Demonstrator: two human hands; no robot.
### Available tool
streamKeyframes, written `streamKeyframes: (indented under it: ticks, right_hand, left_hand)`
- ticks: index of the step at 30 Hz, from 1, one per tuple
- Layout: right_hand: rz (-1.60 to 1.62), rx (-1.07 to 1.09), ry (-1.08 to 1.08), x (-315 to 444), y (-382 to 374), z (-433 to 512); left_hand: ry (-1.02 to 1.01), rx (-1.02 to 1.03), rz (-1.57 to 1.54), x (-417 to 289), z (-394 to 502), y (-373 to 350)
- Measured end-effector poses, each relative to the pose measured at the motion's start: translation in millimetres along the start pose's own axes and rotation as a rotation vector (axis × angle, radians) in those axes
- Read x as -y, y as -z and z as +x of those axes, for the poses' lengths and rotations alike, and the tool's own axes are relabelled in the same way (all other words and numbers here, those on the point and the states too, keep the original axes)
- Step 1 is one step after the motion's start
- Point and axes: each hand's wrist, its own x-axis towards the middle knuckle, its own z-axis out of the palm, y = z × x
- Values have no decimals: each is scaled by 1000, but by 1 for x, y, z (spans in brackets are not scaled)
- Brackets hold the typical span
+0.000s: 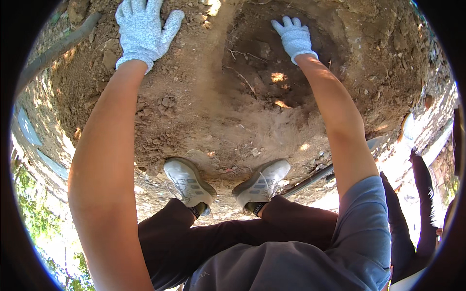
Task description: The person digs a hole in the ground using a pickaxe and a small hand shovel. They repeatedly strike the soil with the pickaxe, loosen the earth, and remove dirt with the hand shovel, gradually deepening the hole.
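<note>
My left hand [145, 32], in a light grey knitted work glove, rests with fingers spread on loose brown soil [178, 87] at the upper left. In a matching glove, my right hand [294, 35] reaches down into a dug pit [255, 51] at the upper right, its fingers apart and nothing visible in them. Thin roots [242, 78] stick out of the pit's soil near that hand. What lies under either palm is hidden.
My grey shoes [187, 178] stand below the pit. A thick branch or root [60, 49] curves along the far left. A dark pole or pipe [309, 180] lies right of my feet. Another person's dark-clothed legs [422, 203] are at the lower right.
</note>
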Motion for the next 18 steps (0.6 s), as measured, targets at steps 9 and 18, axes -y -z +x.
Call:
streamKeyframes:
  ticks: [9,18]
  right_hand:
    - [251,9,70,65,48,-23]
    - [60,230,-9,107,-40,-23]
  left_hand:
    - [16,23,1,4,-5,11]
    - [-23,3,3,7,0,5]
